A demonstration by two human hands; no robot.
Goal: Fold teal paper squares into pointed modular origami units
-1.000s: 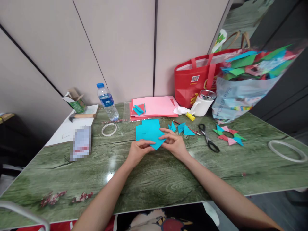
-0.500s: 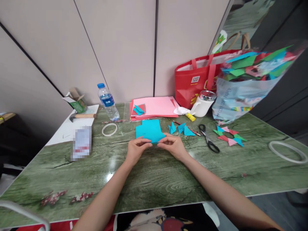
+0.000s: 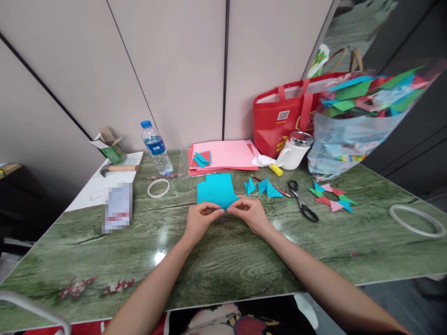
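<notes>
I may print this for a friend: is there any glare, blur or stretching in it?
Head view: a bright glare spot on the green tabletop beside the left forearm; the clear bag on the right looks stretched towards the upper corner; a blocky mosaic hides detail on the left.

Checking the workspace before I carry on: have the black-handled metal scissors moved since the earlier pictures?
No. The black-handled scissors lie in the same place and slant on the green table, left of the multicoloured folded-paper ring.
</notes>
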